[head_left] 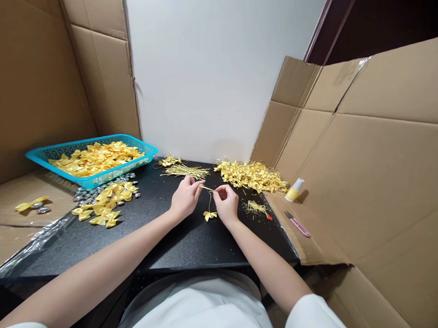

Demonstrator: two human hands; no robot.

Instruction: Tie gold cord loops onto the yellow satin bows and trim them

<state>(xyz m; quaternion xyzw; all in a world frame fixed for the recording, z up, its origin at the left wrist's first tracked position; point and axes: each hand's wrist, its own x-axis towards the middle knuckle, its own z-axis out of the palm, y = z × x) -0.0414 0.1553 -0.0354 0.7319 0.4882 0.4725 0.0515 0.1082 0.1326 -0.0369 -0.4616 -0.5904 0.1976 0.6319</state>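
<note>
My left hand (pixel 186 197) and my right hand (pixel 226 203) meet over the black table, each pinching a thin gold cord (pixel 208 188) stretched between the fingertips. From it a thin yellow thread hangs down to a small yellow ribbon bow (pixel 210 215), which has a shiny bead at its middle. The bow is just left of my right hand, close to the tabletop. Behind my hands lies a bundle of cut gold cords (pixel 186 171). A heap of yellow bows with cords (pixel 251 175) is at the back right.
At the back left a blue basket (pixel 91 182) holds yellow bows. In front of it lie loose bows (pixel 106 216) and silver beads (pixel 84 194). To the right are thread scraps (pixel 256 207), a spool of yellow thread (pixel 295 190) and pink thread snips (pixel 299 226). Cardboard walls (pixel 380 165) flank the table.
</note>
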